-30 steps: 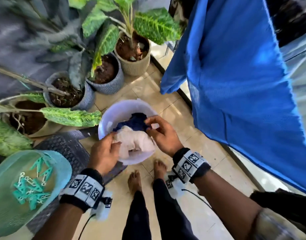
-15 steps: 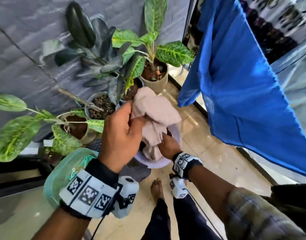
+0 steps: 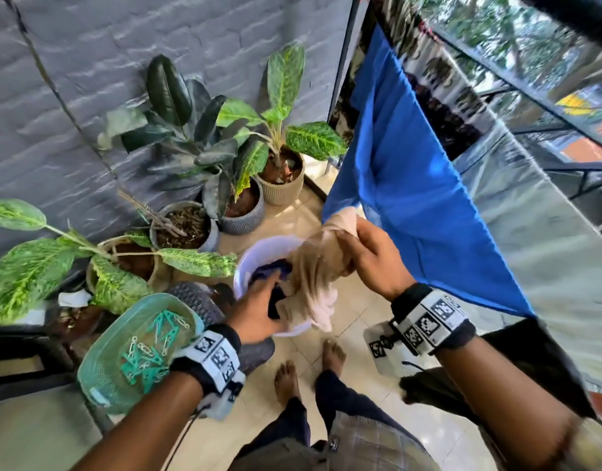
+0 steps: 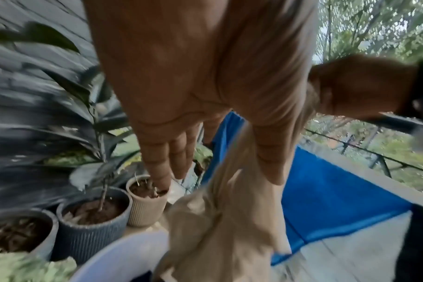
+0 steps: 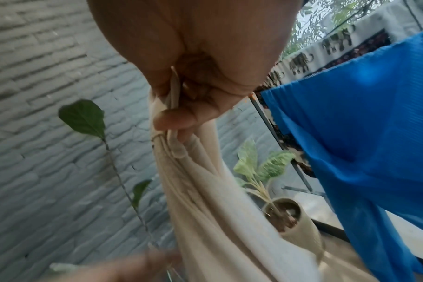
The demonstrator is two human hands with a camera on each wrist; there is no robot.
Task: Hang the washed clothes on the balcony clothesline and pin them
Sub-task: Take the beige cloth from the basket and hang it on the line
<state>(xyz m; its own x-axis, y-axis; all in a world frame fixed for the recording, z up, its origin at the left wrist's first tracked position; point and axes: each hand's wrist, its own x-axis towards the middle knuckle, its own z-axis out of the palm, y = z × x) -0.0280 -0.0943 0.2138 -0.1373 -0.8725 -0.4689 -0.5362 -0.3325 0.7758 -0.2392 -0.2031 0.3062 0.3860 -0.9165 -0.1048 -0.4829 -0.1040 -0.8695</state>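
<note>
Your right hand [image 3: 371,263] pinches the beige garment's [image 3: 313,277] top just above the basin [image 3: 258,249]. It hangs lengthwise toward your left hand [image 3: 258,311], whose straight fingers [image 4: 167,152] lie against its lower folds.

Right hand [image 3: 371,258] raised, fingers curled in a closed grip — thumb [image 5: 181,119] pressed across them. Left hand [image 3: 258,309] lower, fingers [image 4: 167,152] extended — both forearms reach forward, wrists banded.
</note>
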